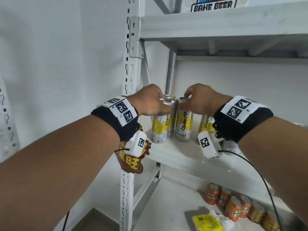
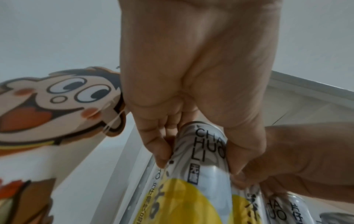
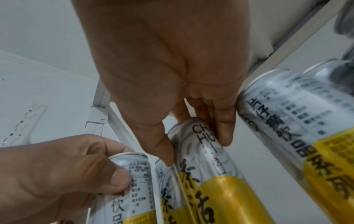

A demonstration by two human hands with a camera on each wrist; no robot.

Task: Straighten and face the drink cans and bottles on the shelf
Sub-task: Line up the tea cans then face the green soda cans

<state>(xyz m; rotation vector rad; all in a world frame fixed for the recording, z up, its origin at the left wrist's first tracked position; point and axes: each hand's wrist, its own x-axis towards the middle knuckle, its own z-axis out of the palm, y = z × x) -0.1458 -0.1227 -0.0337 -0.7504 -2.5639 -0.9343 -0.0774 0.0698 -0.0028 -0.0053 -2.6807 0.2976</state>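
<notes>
Several slim silver-and-yellow drink cans stand upright at the left end of a white shelf [image 1: 183,157]. My left hand [image 1: 156,104] grips the top of the front left can [image 1: 159,129] from above; in the left wrist view its fingers [image 2: 153,144] and thumb curl round that can [image 2: 203,151]. My right hand [image 1: 193,100] pinches the top of the neighbouring can [image 1: 183,125], whose yellow label faces me; the right wrist view shows its fingertips [image 3: 224,133] on the can [image 3: 201,151]. A third can [image 1: 205,125] stands to the right, partly hidden by my right wrist.
The perforated white upright [image 1: 130,64] rises just left of the cans, with a cartoon decoration [image 1: 131,162] hanging on it. The upper shelf [image 1: 216,25] carries a BAHE BEER box [image 1: 215,5]. Below lie orange cans [image 1: 233,204] and a yellow packet [image 1: 208,223].
</notes>
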